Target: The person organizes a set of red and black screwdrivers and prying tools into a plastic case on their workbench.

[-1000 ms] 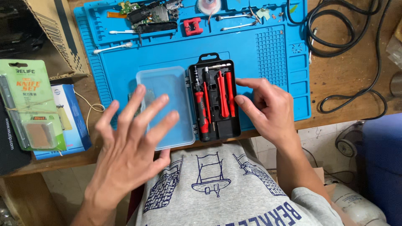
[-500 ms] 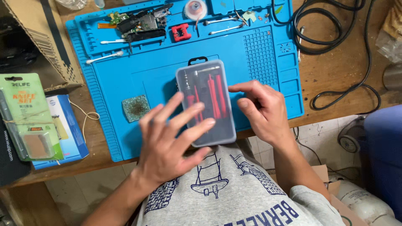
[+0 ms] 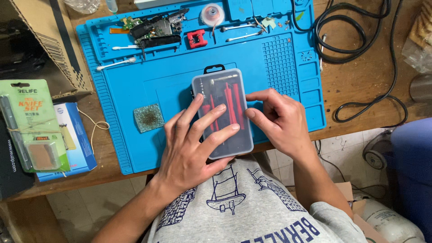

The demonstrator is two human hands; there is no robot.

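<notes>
A black tool case (image 3: 222, 108) with a clear lid lies closed on the blue work mat (image 3: 288, 67), red-handled tools showing through the lid. My left hand (image 3: 193, 144) lies flat on the lid, fingers spread and pressing down. My right hand (image 3: 279, 119) rests against the case's right edge, fingertips touching its side. A small square greenish pad (image 3: 148, 118) sits on the mat left of the case.
At the mat's far edge lie a dismantled black device (image 3: 155, 29), a red part (image 3: 196, 38), cotton swabs (image 3: 116, 64) and a solder wick spool (image 3: 212, 14). Black cables (image 3: 355, 49) coil at right. A green blister pack (image 3: 31, 126), blue box and cardboard box (image 3: 49, 45) stand at left.
The clear lid swung from lying open at the left to shut over the case. My left hand followed it and now presses on top; my right hand stayed at the right edge.
</notes>
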